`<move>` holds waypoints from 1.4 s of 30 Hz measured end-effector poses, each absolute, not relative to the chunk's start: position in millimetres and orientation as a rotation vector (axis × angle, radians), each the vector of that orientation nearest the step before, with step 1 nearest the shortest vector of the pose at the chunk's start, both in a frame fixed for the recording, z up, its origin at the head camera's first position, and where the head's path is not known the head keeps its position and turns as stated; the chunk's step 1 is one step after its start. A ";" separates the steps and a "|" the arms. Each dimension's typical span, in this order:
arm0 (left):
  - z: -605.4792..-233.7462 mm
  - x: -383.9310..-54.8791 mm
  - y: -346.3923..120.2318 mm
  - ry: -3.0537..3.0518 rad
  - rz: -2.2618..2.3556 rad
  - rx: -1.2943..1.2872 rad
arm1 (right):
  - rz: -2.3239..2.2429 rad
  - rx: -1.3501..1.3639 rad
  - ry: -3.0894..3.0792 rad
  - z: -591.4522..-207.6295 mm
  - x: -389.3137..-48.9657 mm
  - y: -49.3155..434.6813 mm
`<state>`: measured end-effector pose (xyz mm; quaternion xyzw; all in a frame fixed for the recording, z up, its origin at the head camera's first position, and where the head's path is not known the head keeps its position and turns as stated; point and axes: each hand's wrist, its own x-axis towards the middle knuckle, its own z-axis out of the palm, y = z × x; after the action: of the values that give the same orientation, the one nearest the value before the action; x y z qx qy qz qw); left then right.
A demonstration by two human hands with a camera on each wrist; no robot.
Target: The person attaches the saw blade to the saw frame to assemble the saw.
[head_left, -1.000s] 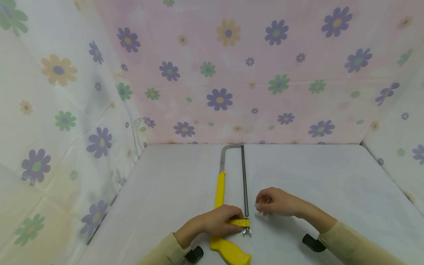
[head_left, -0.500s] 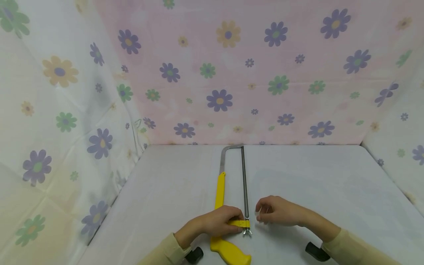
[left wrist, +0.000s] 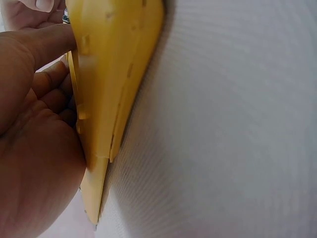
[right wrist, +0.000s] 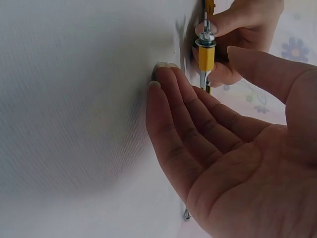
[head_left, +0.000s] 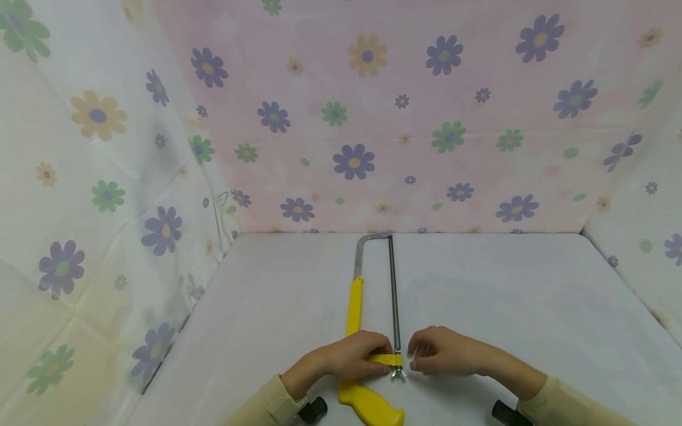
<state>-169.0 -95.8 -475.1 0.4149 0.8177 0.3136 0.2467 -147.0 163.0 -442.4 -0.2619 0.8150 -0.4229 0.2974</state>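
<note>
A hacksaw (head_left: 354, 307) with a yellow frame and handle lies flat on the table, its handle towards me. The grey metal bow points to the far edge, and the blade (head_left: 394, 290) runs along the right side. My left hand (head_left: 354, 356) grips the short yellow arm near the handle, thumb on the near side. Just below that arm sits a silver wing nut (head_left: 398, 373), seen end-on in the right wrist view. To the right of the nut, a small gap away, my right hand (head_left: 453, 352) hovers low with bent fingers and nothing in it.
The white table (head_left: 533, 296) is enclosed by flower-printed cloth (head_left: 405, 124) at the back and both sides. The hacksaw's bow reaches almost to the back cloth. A black camera mount (head_left: 313, 409) sits under the left wrist, another (head_left: 508, 413) under the right.
My right hand has come towards me along the blade, then slightly left, closer to the wing nut. The left hand and the hacksaw have stayed put.
</note>
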 end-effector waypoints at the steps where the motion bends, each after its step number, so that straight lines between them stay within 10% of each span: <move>1: -475.4 -169.0 -95.8 2.231 0.855 1.131 | -1.136 -0.699 2.151 -442.4 -146.4 162.1; 42: -478.3 -169.9 -96.7 2.224 0.859 1.140 | -1.074 -0.810 2.017 -488.5 -162.2 154.5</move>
<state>-169.9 -96.7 -478.3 0.4181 0.8155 0.3151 0.2467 -162.2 154.5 -488.5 -0.3130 0.7790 -0.4147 0.3509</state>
